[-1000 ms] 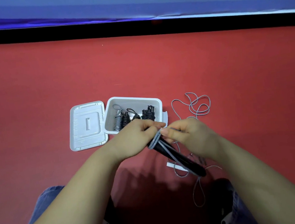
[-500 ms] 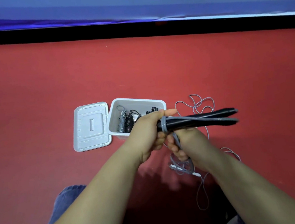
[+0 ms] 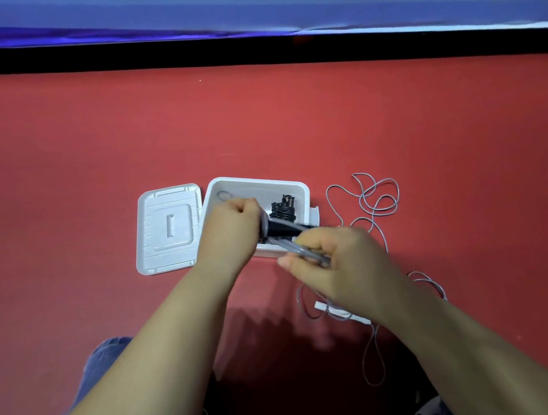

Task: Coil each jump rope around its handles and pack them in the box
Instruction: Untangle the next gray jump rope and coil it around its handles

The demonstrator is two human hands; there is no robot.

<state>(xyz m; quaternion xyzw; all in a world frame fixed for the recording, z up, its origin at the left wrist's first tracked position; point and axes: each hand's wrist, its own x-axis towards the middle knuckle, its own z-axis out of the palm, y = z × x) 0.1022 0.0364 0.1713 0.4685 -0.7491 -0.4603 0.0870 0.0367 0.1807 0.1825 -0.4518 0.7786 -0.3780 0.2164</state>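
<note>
My left hand point(image 3: 233, 227) grips the near end of two black jump rope handles point(image 3: 285, 229) held together above the front of the white box point(image 3: 292, 186). My right hand point(image 3: 334, 262) pinches the grey rope point(image 3: 305, 250) just below the handles; that stretch is blurred. The loose rest of the grey rope point(image 3: 377, 200) lies in loops on the red floor to the right and runs back under my right forearm. Inside the box a coiled black rope bundle point(image 3: 283, 206) shows; other contents are hidden behind my left hand.
The white box lid point(image 3: 168, 230) lies flat on the floor just left of the box. A small white strip point(image 3: 342, 312) lies on the floor under my right wrist, tangled with rope. My knees in blue jeans point(image 3: 106, 355) sit at the bottom edge. A black border and blue surface run along the far side.
The handles, pointing right half a second ago, have swung back toward the box. My right hand rose from below the handles to beside them, carrying the grey rope.
</note>
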